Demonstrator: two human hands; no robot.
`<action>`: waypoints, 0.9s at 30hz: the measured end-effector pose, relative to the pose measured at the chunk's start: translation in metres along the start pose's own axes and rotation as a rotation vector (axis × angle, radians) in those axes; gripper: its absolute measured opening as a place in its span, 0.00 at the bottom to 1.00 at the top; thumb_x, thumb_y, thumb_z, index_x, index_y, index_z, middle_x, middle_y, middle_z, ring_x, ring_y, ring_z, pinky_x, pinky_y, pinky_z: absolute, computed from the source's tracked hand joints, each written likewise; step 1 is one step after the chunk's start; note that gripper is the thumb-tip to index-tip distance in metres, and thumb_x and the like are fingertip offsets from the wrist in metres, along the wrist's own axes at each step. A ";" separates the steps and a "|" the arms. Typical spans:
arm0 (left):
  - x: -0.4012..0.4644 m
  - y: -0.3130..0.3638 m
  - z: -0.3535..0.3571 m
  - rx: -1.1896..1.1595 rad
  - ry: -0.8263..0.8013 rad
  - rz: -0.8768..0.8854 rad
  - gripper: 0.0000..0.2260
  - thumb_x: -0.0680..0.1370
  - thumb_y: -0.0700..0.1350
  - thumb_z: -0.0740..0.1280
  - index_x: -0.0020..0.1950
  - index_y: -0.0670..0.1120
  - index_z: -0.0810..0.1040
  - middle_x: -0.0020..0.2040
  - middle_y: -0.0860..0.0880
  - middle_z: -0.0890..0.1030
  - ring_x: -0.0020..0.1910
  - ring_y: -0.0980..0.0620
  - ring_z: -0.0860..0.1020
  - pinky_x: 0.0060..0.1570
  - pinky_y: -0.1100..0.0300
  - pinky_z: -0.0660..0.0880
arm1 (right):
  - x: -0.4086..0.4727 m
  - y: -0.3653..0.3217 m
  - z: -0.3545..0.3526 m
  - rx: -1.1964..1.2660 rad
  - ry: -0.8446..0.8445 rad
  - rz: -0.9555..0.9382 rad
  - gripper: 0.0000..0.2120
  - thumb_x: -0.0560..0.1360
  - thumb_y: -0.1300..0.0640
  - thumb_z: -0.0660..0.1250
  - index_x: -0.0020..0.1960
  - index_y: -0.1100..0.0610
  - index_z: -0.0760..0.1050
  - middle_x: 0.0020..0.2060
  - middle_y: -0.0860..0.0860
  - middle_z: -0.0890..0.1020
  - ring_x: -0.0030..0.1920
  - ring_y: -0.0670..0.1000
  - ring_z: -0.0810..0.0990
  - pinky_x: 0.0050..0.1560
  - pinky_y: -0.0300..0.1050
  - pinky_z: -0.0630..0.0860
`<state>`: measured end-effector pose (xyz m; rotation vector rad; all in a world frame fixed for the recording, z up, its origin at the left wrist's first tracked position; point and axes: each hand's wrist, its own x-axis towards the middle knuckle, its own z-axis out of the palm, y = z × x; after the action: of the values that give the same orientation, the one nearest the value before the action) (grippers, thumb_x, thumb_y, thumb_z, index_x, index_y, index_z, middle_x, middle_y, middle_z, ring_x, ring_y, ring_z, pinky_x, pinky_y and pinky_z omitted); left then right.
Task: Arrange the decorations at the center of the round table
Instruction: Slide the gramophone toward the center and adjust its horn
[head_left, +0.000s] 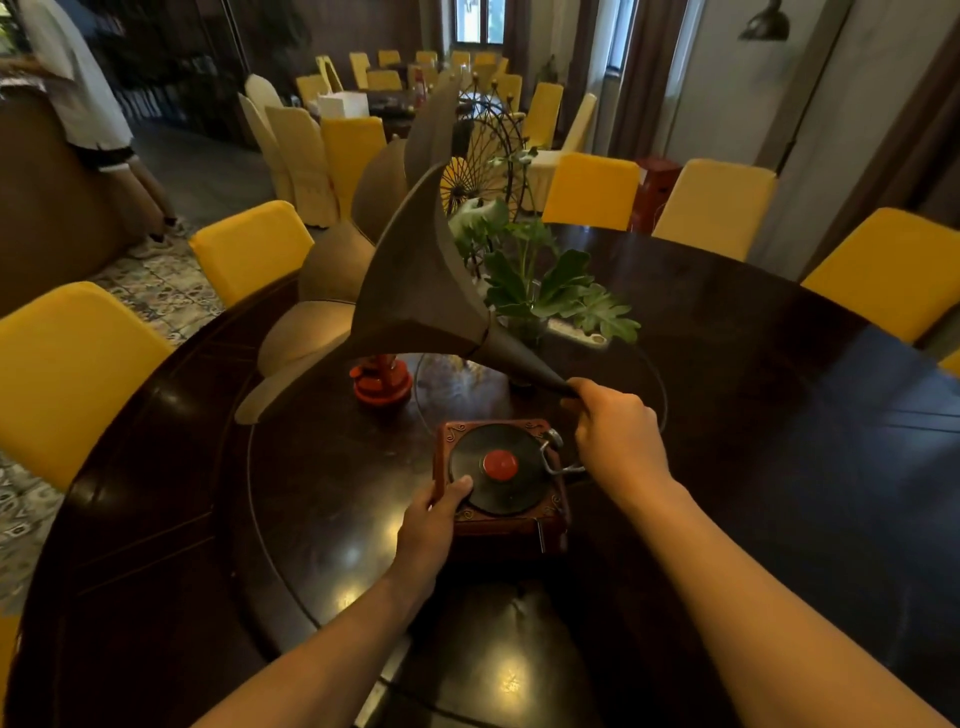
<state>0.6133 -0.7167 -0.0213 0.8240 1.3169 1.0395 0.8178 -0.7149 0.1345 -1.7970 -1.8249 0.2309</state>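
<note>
A small red-brown gramophone box (511, 522) with a black record and red label stands on the glass turntable of the dark round table (753, 364). My left hand (434, 525) grips the box's left edge, thumb on the record. My right hand (618, 434) is closed around the narrow end of the big dark petal-shaped horn (415, 280), which is held above the box, mouth tilted up and to the left. A red ornament (382, 382), a green leafy plant (540, 286) and a black wire wheel decoration (483, 156) stand behind the horn near the table's middle.
Yellow-covered chairs (592, 189) ring the table. More tables and chairs fill the room behind. A person stands at the far left by a counter (98, 119). A red cabinet (657, 189) sits behind the far chairs.
</note>
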 end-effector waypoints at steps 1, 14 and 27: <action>0.001 -0.001 -0.001 0.013 -0.004 0.002 0.12 0.72 0.59 0.72 0.51 0.56 0.85 0.46 0.49 0.88 0.46 0.49 0.87 0.49 0.53 0.80 | 0.000 0.001 0.001 0.002 0.000 0.002 0.16 0.79 0.63 0.59 0.65 0.56 0.76 0.51 0.55 0.85 0.51 0.59 0.82 0.50 0.58 0.79; -0.005 -0.019 0.002 0.021 -0.016 0.032 0.14 0.77 0.55 0.68 0.59 0.51 0.81 0.49 0.49 0.88 0.48 0.50 0.86 0.52 0.53 0.81 | -0.013 0.011 0.013 0.031 -0.017 0.035 0.18 0.79 0.64 0.60 0.67 0.56 0.74 0.52 0.54 0.84 0.49 0.55 0.83 0.49 0.56 0.81; -0.005 -0.020 0.011 -0.088 0.050 -0.052 0.13 0.77 0.52 0.69 0.60 0.50 0.82 0.49 0.47 0.88 0.49 0.46 0.86 0.58 0.46 0.80 | -0.005 0.016 0.020 0.031 -0.030 0.046 0.20 0.78 0.65 0.61 0.69 0.55 0.73 0.53 0.54 0.84 0.49 0.56 0.83 0.50 0.58 0.81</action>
<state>0.6266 -0.7274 -0.0373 0.6984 1.3191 1.0749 0.8211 -0.7132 0.1089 -1.8241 -1.7925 0.3037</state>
